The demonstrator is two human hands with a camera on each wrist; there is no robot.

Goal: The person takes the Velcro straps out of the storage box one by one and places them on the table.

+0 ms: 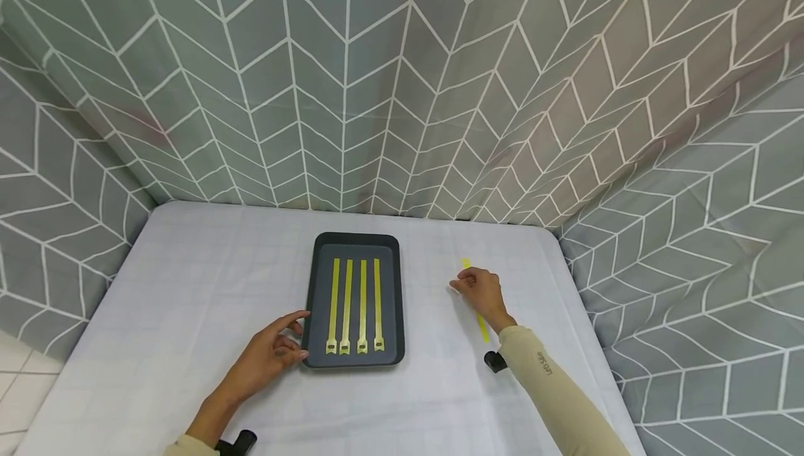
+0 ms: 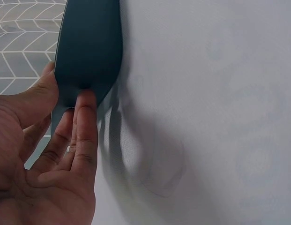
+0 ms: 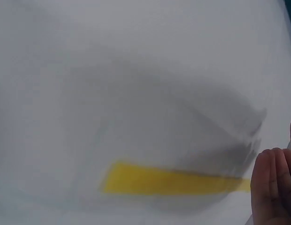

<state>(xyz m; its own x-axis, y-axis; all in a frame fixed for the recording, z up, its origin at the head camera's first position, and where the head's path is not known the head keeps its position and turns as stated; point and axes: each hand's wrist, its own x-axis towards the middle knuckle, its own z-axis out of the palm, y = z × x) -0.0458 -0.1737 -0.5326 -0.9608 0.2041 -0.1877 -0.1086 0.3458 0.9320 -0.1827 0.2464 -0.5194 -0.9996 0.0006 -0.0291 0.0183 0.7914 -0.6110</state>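
In the head view, several yellow hook-and-loop cable straps (image 1: 362, 306) lie side by side, lengthwise, in a dark grey rectangular tray (image 1: 401, 288). Their slotted heads point toward the near end. My left hand (image 1: 266, 358) holds the tray's left side near its front corner; the left wrist view shows thumb and fingers (image 2: 86, 126) against the tray's outer wall (image 2: 91, 42). To the right of the tray, my right hand (image 1: 482, 294) pinches another yellow strap (image 1: 482, 329), which sticks out beyond both sides of the hand. Its fingers (image 3: 267, 187) partly hide the strap (image 3: 159, 180) in the right wrist view.
A white cloth covers the table (image 1: 188, 267). Grey curtains (image 1: 377, 93) with white zigzag lines hang behind the table and on both sides. A black wrist-camera piece (image 1: 495, 361) shows beside the right sleeve, another (image 1: 237, 444) by the left wrist.
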